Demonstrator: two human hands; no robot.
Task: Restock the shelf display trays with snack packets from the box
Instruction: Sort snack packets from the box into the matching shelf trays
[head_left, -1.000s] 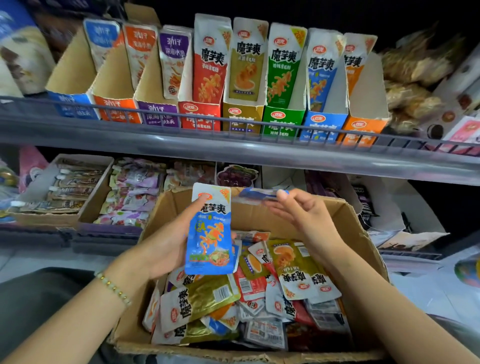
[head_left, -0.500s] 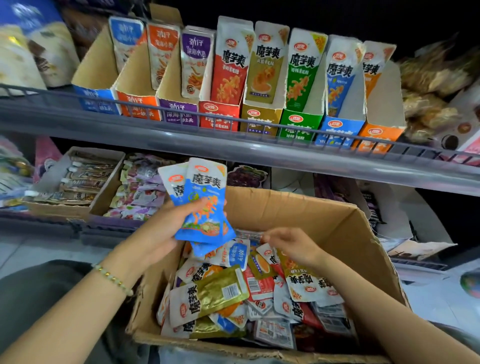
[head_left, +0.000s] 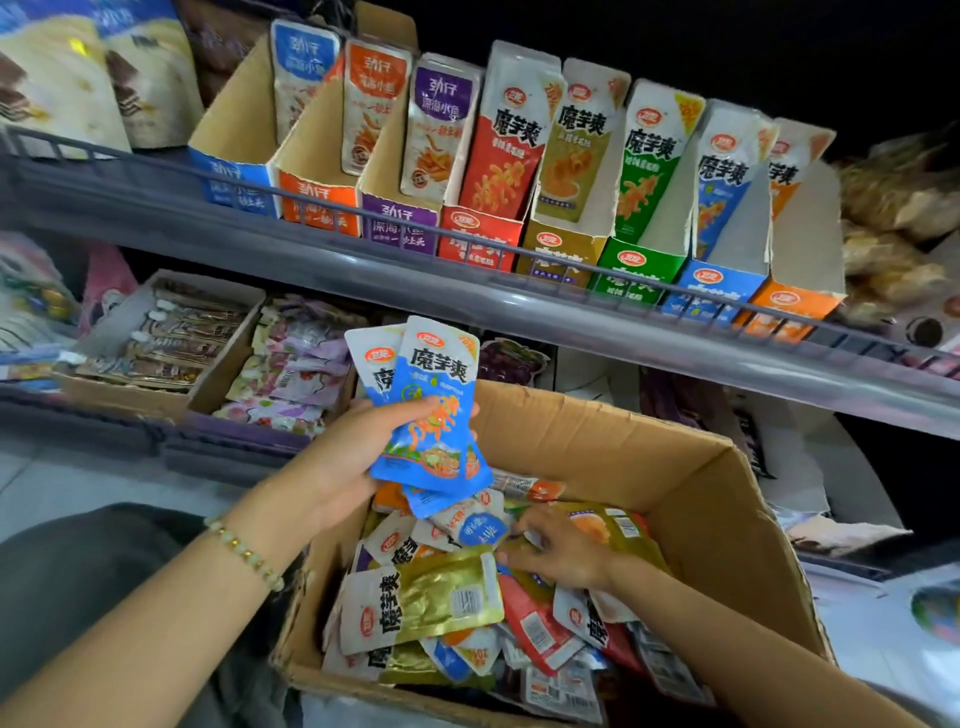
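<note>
My left hand (head_left: 358, 457) grips a small stack of blue snack packets (head_left: 434, 410) upright above the near left corner of the cardboard box (head_left: 727, 519). My right hand (head_left: 558, 553) is down inside the box among several mixed loose packets (head_left: 441, 597), fingers curled onto a blue packet (head_left: 475, 530); whether it holds it is unclear. On the upper shelf stands a row of display trays, among them the blue tray (head_left: 719, 283) with blue packets standing in it, between a green tray (head_left: 636, 265) and an orange tray (head_left: 792, 306).
A grey wire rail (head_left: 467, 239) runs along the upper shelf's front edge. On the lower shelf, left of the box, are a cardboard tray of dark sticks (head_left: 166, 343) and purple packets (head_left: 296, 369). Bagged snacks (head_left: 898, 208) fill the shelf's right end.
My right hand has gone deeper into the box, onto the loose packets near the middle. My left hand keeps the blue packets raised at about the same spot.
</note>
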